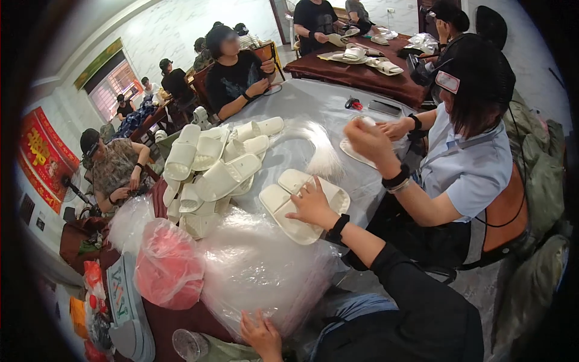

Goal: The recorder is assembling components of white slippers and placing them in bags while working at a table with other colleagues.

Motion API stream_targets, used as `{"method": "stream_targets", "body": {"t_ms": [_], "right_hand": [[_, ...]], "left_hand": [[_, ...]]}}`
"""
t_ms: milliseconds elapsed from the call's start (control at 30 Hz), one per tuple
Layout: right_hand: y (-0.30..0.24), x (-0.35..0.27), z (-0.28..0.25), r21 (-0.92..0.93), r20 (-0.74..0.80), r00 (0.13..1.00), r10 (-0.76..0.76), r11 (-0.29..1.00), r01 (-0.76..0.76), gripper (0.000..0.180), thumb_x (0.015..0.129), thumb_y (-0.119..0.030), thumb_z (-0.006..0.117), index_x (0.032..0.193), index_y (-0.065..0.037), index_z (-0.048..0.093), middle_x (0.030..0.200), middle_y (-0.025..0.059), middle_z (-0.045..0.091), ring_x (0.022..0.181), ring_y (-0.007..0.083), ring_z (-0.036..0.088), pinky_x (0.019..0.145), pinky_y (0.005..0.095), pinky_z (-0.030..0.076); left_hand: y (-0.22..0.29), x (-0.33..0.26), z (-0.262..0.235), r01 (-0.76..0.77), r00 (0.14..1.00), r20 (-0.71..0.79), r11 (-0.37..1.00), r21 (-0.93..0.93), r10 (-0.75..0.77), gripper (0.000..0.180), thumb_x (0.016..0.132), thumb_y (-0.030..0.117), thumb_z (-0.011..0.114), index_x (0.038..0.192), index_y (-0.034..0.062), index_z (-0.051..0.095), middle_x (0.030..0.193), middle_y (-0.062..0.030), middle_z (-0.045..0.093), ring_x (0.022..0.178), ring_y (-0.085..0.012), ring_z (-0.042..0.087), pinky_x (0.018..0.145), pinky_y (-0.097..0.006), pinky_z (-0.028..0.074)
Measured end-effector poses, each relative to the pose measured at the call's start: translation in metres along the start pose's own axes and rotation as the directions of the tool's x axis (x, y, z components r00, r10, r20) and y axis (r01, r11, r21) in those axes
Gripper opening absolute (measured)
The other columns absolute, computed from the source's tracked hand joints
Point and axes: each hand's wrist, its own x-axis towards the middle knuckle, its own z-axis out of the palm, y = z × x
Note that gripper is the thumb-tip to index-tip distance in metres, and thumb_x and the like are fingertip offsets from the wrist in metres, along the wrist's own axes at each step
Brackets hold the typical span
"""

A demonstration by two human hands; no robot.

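Resting at the table's near edge, the left hand lies with fingers spread on the clear bags. Further right, the right hand presses flat on a pair of white slippers on the table, beside the slipper pile.

The slippers under the right hand are plain cream-white, like the heap of slippers toward the bench's left edge. The bench wears a pale silver-grey cover. The plastic bags at its near edge, by the left hand, are clear and glossy; one bag shows red. The right sleeve is black.
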Motion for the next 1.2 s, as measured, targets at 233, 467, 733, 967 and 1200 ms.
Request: {"method": "stream_targets", "body": {"t_ms": [233, 467, 733, 967, 1200], "right_hand": [[0.005, 0.009, -0.015, 0.257, 0.342, 0.94, 0.019, 0.96, -0.112, 0.057, 0.078, -0.063, 0.054, 0.1, -0.011, 0.063, 0.082, 0.0131, 0.067, 0.084, 0.0291, 0.065, 0.087, 0.0482, 0.042], [0.016, 0.001, -0.018, 0.287, 0.357, 0.932, 0.057, 0.943, -0.168, 0.054, 0.078, -0.06, 0.057, 0.091, -0.009, 0.065, 0.085, 0.0117, 0.067, 0.082, 0.0308, 0.065, 0.071, 0.0421, 0.048], [0.012, -0.008, -0.022, 0.47, 0.424, 0.896, 0.132, 0.814, -0.342, 0.052, 0.076, -0.057, 0.061, 0.085, -0.006, 0.066, 0.084, 0.0137, 0.067, 0.084, 0.032, 0.064, 0.069, 0.0394, 0.048], [0.005, -0.015, -0.035, 0.864, 0.476, 0.848, 0.232, 0.058, -0.5, 0.032, 0.083, -0.031, 0.067, 0.069, -0.005, 0.054, 0.06, 0.003, 0.052, 0.05, 0.0115, 0.045, 0.047, 0.0276, 0.035], [-0.029, -0.045, -0.09, 0.813, 0.513, 0.813, 0.275, -0.459, -0.358, 0.025, 0.089, -0.02, 0.062, 0.071, -0.007, 0.049, 0.061, 0.0007, 0.049, 0.052, 0.0081, 0.042, 0.049, 0.0207, 0.033]], "left_hand": [[-0.011, -0.013, 0.005, 0.294, 0.93, 0.325, 0.877, -0.38, -0.171, 0.041, 0.086, 0.017, 0.052, 0.124, 0.0015, 0.054, 0.139, -0.0253, 0.035, 0.123, -0.0421, 0.038, 0.1, -0.05, 0.032], [-0.027, -0.005, 0.001, 0.291, 0.938, 0.271, 0.917, -0.272, -0.217, 0.048, 0.079, 0.01, 0.06, 0.126, 0.0033, 0.05, 0.142, -0.0224, 0.033, 0.122, -0.0417, 0.037, 0.1, -0.052, 0.031], [-0.022, 0.004, -0.011, 0.348, 0.927, 0.154, 0.937, -0.019, -0.341, 0.053, 0.074, 0.017, 0.065, 0.125, 0.0057, 0.053, 0.145, -0.0203, 0.03, 0.135, -0.0375, 0.025, 0.108, -0.055, 0.018], [-0.039, -0.016, 0.023, 0.151, 0.932, 0.34, 0.987, -0.049, -0.125, 0.042, 0.08, 0.02, 0.06, 0.12, 0.0072, 0.057, 0.144, -0.0174, 0.032, 0.133, -0.0371, 0.028, 0.11, -0.056, 0.015], [-0.019, 0.001, 0.006, 0.349, 0.912, 0.239, 0.936, -0.032, -0.332, 0.04, 0.08, 0.019, 0.061, 0.118, 0.0067, 0.058, 0.146, -0.0196, 0.026, 0.137, -0.0383, 0.019, 0.111, -0.055, 0.016]]}}
